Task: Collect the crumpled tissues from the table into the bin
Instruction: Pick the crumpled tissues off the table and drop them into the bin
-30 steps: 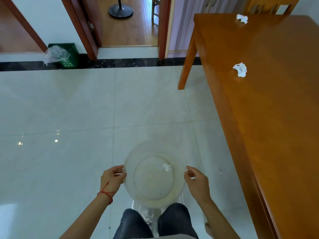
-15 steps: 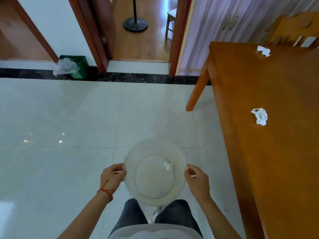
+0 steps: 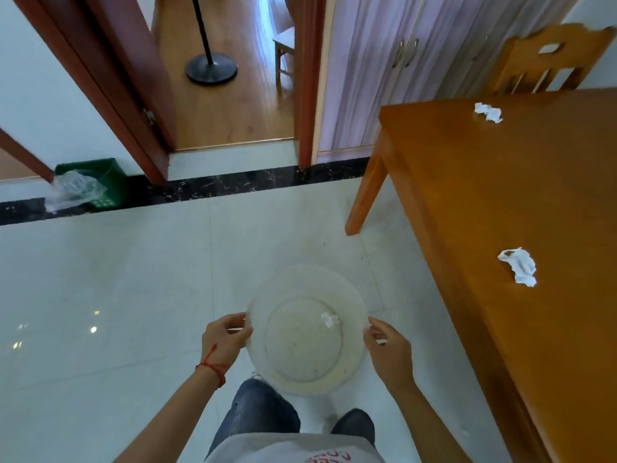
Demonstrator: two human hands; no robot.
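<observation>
Both hands (image 3: pixel 225 339) (image 3: pixel 388 351) closed on bin (image 3: pixel 354 332) rim; shirt lettering (image 3: pixel 329 458) unreadable.

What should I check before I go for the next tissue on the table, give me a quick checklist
1. Bin held on both sides: ok, left hand and right hand grip its rim.
2. Bin mouth open: ok.
3. Collected tissue inside the bin: ok.
4. A hand free to pick: not ok, both are on the bin.
5. Near tissue unobstructed on the table: ok.
6. Far tissue also waiting: ok.
</observation>
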